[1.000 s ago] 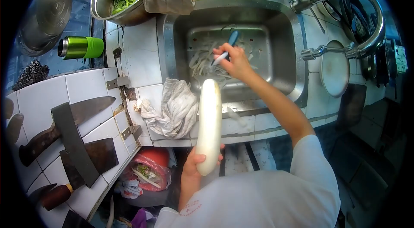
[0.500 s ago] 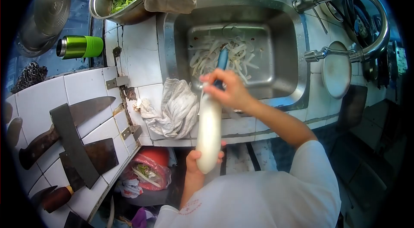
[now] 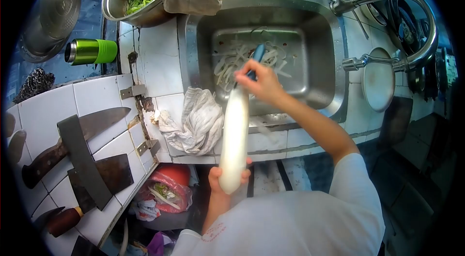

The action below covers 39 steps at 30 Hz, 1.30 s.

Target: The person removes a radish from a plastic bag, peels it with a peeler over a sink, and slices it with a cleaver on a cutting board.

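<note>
Long white root between both hands, blue-handled tool at its far end.
L hand (image 3: 215, 183) nearest the body, its grip wrapped round the near end of the long white root (image 3: 234, 144), thumb one side, fingertips the other; root slants up past the front edge of the tiled table (image 3: 271, 140), far end over the sink (image 3: 317, 57); crumpled cloth (image 3: 196, 125) just left of it; R hand (image 3: 261, 81) at the far end, grip closed on the blue-handled tool (image 3: 258, 53), working head blurred, can't tell if it's touching; pale strips (image 3: 227, 64) on sink floor beyond. Risks, prob.: root held at one end only, so a hard push could twist it loose, esp. if wet; R fingers v. close to tool's head, so a slip could nick them; strips might land on table if root swings off the sink.
</note>
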{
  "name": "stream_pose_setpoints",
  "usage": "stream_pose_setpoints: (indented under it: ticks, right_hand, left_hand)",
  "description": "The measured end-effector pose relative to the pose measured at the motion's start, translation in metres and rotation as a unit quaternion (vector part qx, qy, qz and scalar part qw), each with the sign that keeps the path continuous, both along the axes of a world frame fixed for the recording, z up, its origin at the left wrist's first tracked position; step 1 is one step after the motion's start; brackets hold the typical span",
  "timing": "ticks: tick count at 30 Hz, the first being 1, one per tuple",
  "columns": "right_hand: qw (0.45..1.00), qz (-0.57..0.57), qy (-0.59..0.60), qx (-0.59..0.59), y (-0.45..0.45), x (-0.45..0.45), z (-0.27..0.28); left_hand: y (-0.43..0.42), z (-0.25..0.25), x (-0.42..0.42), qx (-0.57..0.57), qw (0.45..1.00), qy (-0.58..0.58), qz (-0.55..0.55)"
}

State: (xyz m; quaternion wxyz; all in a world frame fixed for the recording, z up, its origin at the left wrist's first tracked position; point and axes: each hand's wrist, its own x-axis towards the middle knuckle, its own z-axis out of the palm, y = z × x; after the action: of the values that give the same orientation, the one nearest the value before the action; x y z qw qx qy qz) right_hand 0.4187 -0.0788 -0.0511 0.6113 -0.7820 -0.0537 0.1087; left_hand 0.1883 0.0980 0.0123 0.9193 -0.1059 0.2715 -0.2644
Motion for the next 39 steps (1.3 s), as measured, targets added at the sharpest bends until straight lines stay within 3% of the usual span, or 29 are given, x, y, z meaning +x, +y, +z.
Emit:
stream_pose_setpoints:
  ticks: [2,3,5,7,8,9,10,12,13,15,17,19,22,25,26,28,29,32,34,36,37,39]
  right_hand:
    - [0.991,0.102,-0.056,0.072,0.019,-0.031,0.035]
    - [0.979,0.133,-0.154,-0.004,0.025,-0.046,0.038]
    - [0.973,0.200,-0.104,-0.055,0.026,-0.044,0.033]
    - [0.981,0.058,-0.146,-0.116,0.016,-0.008,-0.010]
    - [0.971,0.065,-0.136,-0.186,-0.001,0.013,-0.043]
    - [0.956,0.069,-0.126,-0.255,-0.012,0.031,-0.040]
    - [0.955,0.062,-0.136,-0.256,-0.017,0.038,-0.037]
    - [0.982,-0.035,-0.042,-0.183,-0.021,0.035,-0.038]
    - [0.983,-0.028,-0.026,-0.182,-0.019,0.015,-0.041]
    - [0.998,-0.023,0.063,-0.011,-0.004,0.002,0.007]
    - [0.995,0.059,0.009,0.084,0.014,-0.033,0.045]
    - [0.981,0.153,-0.116,0.003,0.027,-0.065,0.073]
    - [0.976,0.173,-0.130,0.005,0.035,-0.073,0.051]
    - [0.989,-0.010,-0.121,-0.081,0.027,-0.021,-0.016]
    - [0.973,-0.045,-0.153,-0.168,0.016,0.000,-0.038]
    - [0.965,-0.010,-0.091,-0.247,-0.004,0.022,-0.065]
    - [0.964,-0.015,-0.098,-0.246,-0.004,0.026,-0.068]
    - [0.994,-0.090,0.023,-0.052,0.009,0.005,-0.002]
    - [0.994,-0.058,-0.017,0.086,0.030,-0.028,0.019]
    - [0.994,0.112,0.003,0.002,0.034,-0.057,0.059]
    - [0.987,0.108,-0.120,-0.002,0.042,-0.073,0.051]
    - [0.986,0.026,-0.153,-0.054,0.041,-0.065,0.027]
  left_hand:
    - [-0.001,-0.007,0.004,-0.016,1.000,0.000,-0.002]
    - [-0.001,-0.007,0.006,-0.018,1.000,-0.001,-0.002]
    - [0.001,-0.005,0.003,0.037,0.998,-0.042,-0.039]
    - [0.005,-0.007,-0.005,0.031,0.998,-0.033,-0.041]
    - [0.004,-0.010,-0.003,0.022,0.998,-0.035,-0.041]
    - [0.002,-0.007,-0.004,0.021,0.998,-0.044,-0.043]
    - [0.001,-0.003,-0.003,0.029,0.997,-0.056,-0.035]
    - [0.003,-0.007,-0.001,0.023,0.998,-0.052,-0.016]
    - [0.003,-0.012,-0.005,-0.001,0.999,-0.033,-0.005]
    - [-0.001,-0.012,-0.004,-0.040,0.999,-0.003,0.021]
    - [-0.010,-0.006,0.009,-0.074,0.996,0.008,0.042]
    - [-0.014,0.002,0.014,-0.105,0.992,0.023,0.061]
    - [-0.013,0.005,0.014,-0.115,0.991,0.059,0.046]
    - [-0.013,0.002,0.011,-0.193,0.975,0.061,0.091]
    - [-0.015,0.001,0.010,-0.185,0.976,0.062,0.093]
    - [-0.014,0.004,0.011,-0.176,0.979,0.056,0.090]
    - [-0.014,0.006,0.013,-0.180,0.978,0.048,0.094]
    - [-0.017,0.008,0.010,-0.197,0.971,0.074,0.113]
    - [-0.019,0.005,0.014,-0.211,0.968,0.071,0.119]
    - [-0.022,0.010,0.018,-0.230,0.962,0.091,0.119]
    - [-0.022,0.011,0.019,-0.246,0.956,0.110,0.119]
    - [-0.019,0.007,0.015,-0.254,0.954,0.110,0.117]
